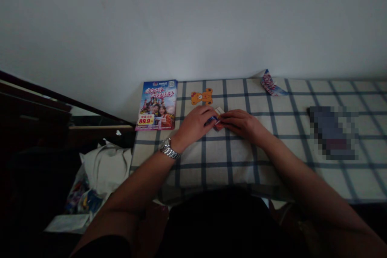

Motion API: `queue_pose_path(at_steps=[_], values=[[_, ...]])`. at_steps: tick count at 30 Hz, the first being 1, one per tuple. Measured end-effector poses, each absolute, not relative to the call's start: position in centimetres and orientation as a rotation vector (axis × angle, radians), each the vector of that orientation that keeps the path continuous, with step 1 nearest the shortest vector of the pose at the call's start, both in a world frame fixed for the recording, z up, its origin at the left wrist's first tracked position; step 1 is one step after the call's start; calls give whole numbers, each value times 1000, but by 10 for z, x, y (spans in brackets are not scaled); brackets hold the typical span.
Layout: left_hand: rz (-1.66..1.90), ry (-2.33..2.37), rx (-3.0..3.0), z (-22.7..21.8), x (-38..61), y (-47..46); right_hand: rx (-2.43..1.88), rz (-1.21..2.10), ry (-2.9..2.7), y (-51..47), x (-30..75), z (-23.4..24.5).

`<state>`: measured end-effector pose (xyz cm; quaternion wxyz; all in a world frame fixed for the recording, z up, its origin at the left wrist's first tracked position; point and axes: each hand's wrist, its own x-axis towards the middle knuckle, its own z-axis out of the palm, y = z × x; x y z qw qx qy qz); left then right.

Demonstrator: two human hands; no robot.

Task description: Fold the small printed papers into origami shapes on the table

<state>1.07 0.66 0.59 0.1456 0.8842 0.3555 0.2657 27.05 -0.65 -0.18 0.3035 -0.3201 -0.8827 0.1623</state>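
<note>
My left hand [195, 125], with a metal watch [169, 149] on its wrist, is closed on a small folded piece of printed paper [219, 125]. From the other side, my right hand [243, 124] pinches the same paper, its fingertips close to those of the left. White, blue and reddish patches show on the paper; the fingers cover much of it. Left of my hands lies a stack of printed flyers [157, 107]. A flat orange teddy bear figure [202, 96] shows on the checked cloth [242, 157] just beyond my left hand.
Against the wall [211, 24], a creased piece of colourful paper [270, 84] rests on the cloth. A blurred dark object [331, 133] lies at the right. Beside the table's left edge, a white plastic bag [110, 165] sits lower down, near dark furniture [33, 121].
</note>
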Motion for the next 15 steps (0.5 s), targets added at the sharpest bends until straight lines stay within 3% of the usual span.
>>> queue_pose_path(at_steps=[5, 15], values=[[628, 796, 2674, 11, 5, 10, -846, 410, -2373, -4, 276, -8], [522, 812, 2703, 11, 1, 9, -841, 408, -2348, -5, 277, -5]])
